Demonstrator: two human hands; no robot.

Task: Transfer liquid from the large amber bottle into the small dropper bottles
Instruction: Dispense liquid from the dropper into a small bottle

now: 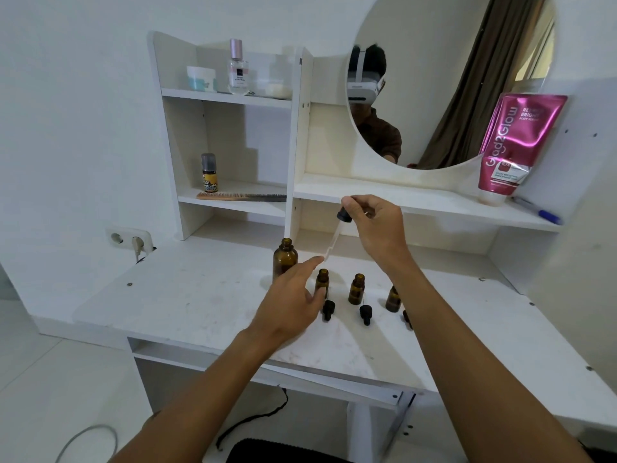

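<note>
The large amber bottle (284,259) stands uncapped on the white desk (187,295). To its right stand three small amber dropper bottles (322,283), (357,289), (392,299), all without caps; my right forearm partly covers the last. Black dropper caps (328,309), (365,313) lie in front of them. My right hand (377,228) pinches the black bulb of a long glass dropper (335,234), whose tip hangs above the first small bottle. My left hand (293,297) is open, fingers spread, beside the first small bottle and in front of the large one.
A shelf unit holds a perfume bottle (238,70), a jar (201,78), a small yellow-labelled bottle (209,173) and a comb (240,196). A round mirror (450,78), a pink tube (514,145) and a pen (537,210) sit at the right. A wall socket (130,240) is at the left.
</note>
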